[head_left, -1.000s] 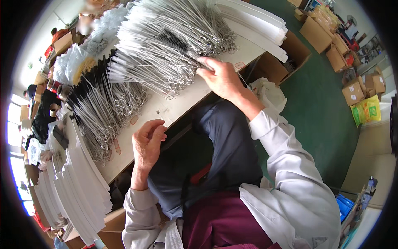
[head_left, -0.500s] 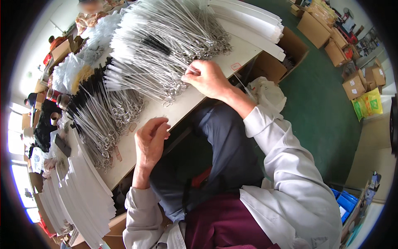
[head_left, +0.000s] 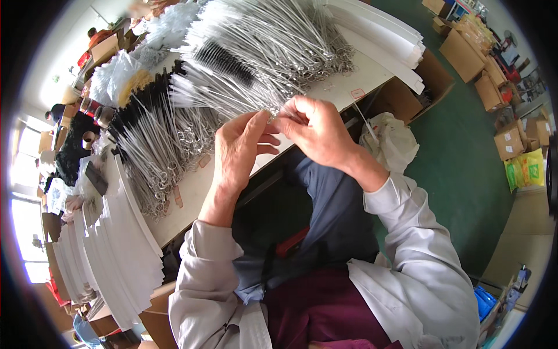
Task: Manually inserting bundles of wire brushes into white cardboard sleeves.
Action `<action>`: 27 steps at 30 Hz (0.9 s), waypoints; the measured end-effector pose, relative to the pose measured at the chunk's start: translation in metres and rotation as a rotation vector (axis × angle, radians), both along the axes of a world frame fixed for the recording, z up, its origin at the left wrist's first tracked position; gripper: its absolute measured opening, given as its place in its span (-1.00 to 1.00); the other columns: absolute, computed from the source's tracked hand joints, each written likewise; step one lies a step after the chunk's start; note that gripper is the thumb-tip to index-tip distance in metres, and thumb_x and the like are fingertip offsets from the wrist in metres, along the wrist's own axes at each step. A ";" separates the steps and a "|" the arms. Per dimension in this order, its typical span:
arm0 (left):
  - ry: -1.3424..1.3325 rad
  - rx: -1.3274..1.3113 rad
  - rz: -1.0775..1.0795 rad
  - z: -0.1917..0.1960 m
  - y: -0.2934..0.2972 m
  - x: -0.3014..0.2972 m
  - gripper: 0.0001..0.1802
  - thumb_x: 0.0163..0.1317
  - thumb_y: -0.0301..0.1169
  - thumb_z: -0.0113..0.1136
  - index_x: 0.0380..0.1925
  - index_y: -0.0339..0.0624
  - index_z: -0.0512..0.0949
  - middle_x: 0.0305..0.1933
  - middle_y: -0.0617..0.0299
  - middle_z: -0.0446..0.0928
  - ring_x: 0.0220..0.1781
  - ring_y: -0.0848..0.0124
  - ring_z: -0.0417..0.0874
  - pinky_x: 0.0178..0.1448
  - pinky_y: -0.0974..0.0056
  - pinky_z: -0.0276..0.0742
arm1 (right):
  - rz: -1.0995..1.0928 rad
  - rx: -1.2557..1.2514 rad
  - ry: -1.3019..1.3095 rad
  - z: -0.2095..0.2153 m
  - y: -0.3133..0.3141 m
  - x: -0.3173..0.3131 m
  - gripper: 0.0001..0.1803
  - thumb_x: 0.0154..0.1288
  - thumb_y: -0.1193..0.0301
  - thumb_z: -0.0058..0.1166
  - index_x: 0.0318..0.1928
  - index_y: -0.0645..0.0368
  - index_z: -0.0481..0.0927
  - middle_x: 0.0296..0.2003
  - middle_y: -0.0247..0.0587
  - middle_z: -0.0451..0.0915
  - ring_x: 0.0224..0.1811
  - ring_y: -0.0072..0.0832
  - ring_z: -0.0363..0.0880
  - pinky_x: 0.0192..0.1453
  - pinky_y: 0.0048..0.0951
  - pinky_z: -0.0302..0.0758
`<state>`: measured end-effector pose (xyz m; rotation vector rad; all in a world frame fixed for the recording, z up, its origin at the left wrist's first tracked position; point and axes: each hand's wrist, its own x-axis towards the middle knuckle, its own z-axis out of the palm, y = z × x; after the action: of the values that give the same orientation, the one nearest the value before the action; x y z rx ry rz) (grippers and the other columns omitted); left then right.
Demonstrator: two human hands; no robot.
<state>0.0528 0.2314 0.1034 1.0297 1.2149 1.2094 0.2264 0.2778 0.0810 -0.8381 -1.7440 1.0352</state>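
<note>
Wire brushes with white bristles, twisted grey stems and looped ends lie heaped on the white table in front of me. A brush with black bristles rises over the heap, its stem running down to my right hand. Thumb and fingers of that hand are closed on the stem near its end. My left hand meets it there, thumb and forefinger pinched at a small shiny bit of the brush's end, the other fingers loosely bent. The fingers partly hide that end.
Black-bristled brushes form another pile to the left. Long white strips are stacked at the near left, and more white strips lie at the far right. A cardboard box and white sack stand beside the table.
My left hand has moved up and right to meet my right hand, its fingertips now pinching. The right hand, still holding the black brush, has shifted slightly right and down. The view has shifted.
</note>
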 end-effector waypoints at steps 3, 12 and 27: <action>-0.239 -0.052 -0.056 -0.016 0.006 -0.010 -0.65 0.50 -0.36 0.06 0.03 -0.50 0.58 -0.11 -0.04 0.71 -0.17 0.25 0.79 0.00 0.16 0.77 | 0.018 0.023 -0.044 0.004 -0.022 -0.007 -0.78 0.32 0.44 0.33 -0.31 0.34 0.58 -0.58 -0.17 0.54 -0.53 -0.58 0.44 -0.40 -0.37 0.45; -0.237 -0.168 0.108 -0.014 -0.026 -0.035 -0.70 0.54 -0.35 0.04 -0.06 -0.45 0.54 -0.48 0.08 0.57 -0.45 0.28 0.67 -0.27 0.17 0.73 | 0.163 -0.309 0.142 -0.011 0.015 -0.025 -0.62 0.61 0.19 0.02 -0.23 0.24 0.66 -0.48 -0.48 0.50 -0.50 -0.76 0.35 -0.43 -0.62 0.33; -0.165 -0.046 0.152 0.050 -0.105 -0.104 -0.67 0.58 -0.40 -0.11 -0.07 -0.49 0.55 -0.64 0.15 0.43 -0.59 0.25 0.58 -0.40 0.17 0.64 | 0.097 -0.452 0.283 0.004 0.141 -0.084 -0.63 0.56 0.29 -0.01 -0.15 0.44 0.60 -0.13 0.24 0.68 -0.04 -0.11 0.76 0.09 -0.20 0.74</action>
<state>-0.0513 0.1264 0.1532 0.7980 1.2016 1.3500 0.1426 0.4193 0.0852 -0.8356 -1.3400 1.5676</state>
